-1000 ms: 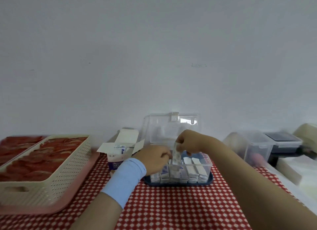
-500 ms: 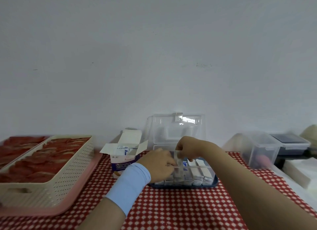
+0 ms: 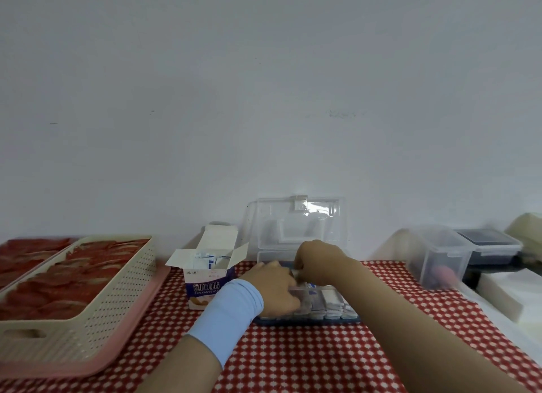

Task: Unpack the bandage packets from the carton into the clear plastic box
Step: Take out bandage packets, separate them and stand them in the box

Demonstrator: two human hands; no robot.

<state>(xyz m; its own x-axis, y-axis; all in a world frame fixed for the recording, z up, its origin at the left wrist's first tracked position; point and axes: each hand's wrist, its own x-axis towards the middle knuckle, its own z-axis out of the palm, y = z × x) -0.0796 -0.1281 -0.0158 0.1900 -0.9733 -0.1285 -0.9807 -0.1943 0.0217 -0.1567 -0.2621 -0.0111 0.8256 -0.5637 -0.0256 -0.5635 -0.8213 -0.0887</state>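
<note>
Clear plastic box (image 3: 322, 231), lid up
Our right hand (image 3: 319, 260) pinches one of the bandage packets (image 3: 331, 301); left hand (image 3: 272, 290) is curled, can't tell on what. Carton (image 3: 209, 281) sits just left.

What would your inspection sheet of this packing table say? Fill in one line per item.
Surface: red-and-white checked tablecloth, flat.
Job's things: white-and-blue cardboard carton, flaps open, not empty; clear plastic box, lid raised, rows of white bandage packets inside.
Clutter: cream perforated basket of red items on pink tray, left; clear plastic tubs and white stack, right.
Hands: left hand and right hand both at the box, fingers curled; grip unclear.
Cables: nothing seen.
Surroundings: plain white wall.
</note>
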